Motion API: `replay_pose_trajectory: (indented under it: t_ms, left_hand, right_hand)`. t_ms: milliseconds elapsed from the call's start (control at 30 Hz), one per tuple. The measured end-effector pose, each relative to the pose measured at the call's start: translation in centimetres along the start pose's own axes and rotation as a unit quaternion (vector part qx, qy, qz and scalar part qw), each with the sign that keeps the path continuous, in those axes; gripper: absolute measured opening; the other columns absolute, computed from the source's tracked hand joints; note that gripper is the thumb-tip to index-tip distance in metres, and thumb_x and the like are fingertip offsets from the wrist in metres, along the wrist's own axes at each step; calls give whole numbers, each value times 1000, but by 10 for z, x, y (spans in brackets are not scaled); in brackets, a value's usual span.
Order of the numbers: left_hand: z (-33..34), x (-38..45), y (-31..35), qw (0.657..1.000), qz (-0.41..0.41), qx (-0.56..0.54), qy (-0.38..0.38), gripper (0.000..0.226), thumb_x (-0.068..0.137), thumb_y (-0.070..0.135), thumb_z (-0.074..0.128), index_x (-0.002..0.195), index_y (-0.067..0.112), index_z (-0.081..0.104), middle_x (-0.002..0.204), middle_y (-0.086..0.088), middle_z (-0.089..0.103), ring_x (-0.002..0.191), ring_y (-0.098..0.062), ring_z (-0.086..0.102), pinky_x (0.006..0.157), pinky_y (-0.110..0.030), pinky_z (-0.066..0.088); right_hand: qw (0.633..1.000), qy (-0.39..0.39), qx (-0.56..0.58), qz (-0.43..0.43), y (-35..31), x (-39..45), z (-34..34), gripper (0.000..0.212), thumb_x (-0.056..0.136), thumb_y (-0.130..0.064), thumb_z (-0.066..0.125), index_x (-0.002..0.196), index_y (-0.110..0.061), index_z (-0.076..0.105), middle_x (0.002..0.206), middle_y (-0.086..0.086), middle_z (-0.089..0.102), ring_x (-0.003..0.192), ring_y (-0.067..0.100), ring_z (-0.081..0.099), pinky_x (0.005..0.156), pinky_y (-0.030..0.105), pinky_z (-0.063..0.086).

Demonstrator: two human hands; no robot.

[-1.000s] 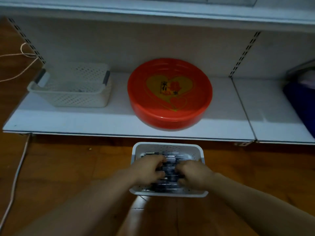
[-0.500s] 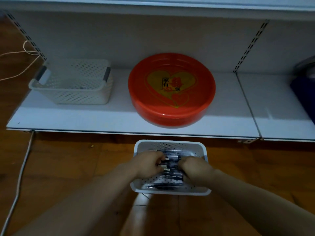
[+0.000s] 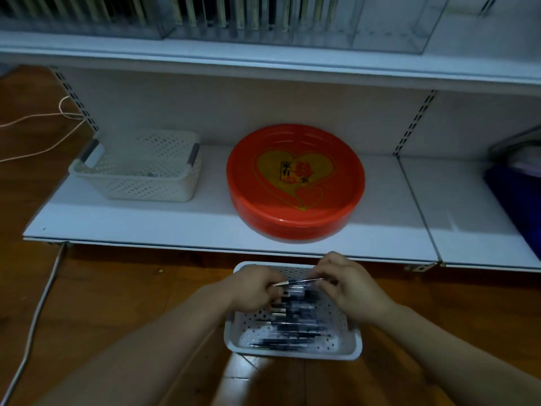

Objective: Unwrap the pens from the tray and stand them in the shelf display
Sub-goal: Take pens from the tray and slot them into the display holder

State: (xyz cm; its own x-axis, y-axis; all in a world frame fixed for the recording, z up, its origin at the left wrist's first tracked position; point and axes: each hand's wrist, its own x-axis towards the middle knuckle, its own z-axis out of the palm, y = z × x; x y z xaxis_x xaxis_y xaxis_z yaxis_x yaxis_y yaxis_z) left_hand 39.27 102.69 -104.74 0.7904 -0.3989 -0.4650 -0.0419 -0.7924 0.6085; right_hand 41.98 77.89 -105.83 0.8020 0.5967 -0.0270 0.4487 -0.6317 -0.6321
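White metal shelf unit (image 3: 181, 221) fills the far half of the view, flat smooth boards, perforated uprights at the back panel; the floor (image 3: 111, 288) in front is glossy brown wood planks. On the upper shelf, far top, a clear plastic display box (image 3: 263, 22) with thin vertical dividers, contents too blurred to tell. On the lower board, center-right, a big round red tray (image 3: 295, 183), shiny plastic, raised rim, yellow heart print with dark characters in the middle. Left of it, well apart, a cream rectangular basket (image 3: 137, 168) with perforated walls and grey handle grips. Far right edge, a dark blue thing (image 3: 515, 197), partly cut off, cannot tell what. Thin pale cord (image 3: 38, 115) loops on the floor far left; a grey cable (image 3: 35, 317) runs down the near left. On the floor near center, just in front of the shelf edge, a white perforated pen tray (image 3: 292, 351), rectangular, rounded corners, holding a pile of dark slim pens (image 3: 292, 326) lying roughly left-right, some with silvery tips, motion-blurred. Above the tray's far end both hands hold one thin wrapped pen (image 3: 298, 281) level between them: left hand (image 3: 254, 288) pinches its left end with curled fingers, right hand (image 3: 348, 285) pinches its right end, fingers curled. Bare forearms come in from the near corners.
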Motion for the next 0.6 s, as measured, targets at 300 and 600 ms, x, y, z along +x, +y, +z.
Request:
replay_pose_trajectory:
  t_ms: [300,600]
  left_hand:
    - [-39,-7,43,954,56,-251,153,9,97,19,65,101,21,72,94,0,76,77,-20,73,84,-42,60]
    - [-79,-19,91,931,131,-290,179,19,103,17,55,115,10,68,97,-3,76,86,-16,71,80,-22,54]
  right_hand:
    - [918,240,291,121,-57,22,-73,33,91,-13,72,120,-22,58,92,4,69,82,9,68,70,15,54]
    - [866,355,351,30,-101,49,-123,38,92,-1,69,115,-28,55,83,12,68,78,13,68,76,23,56]
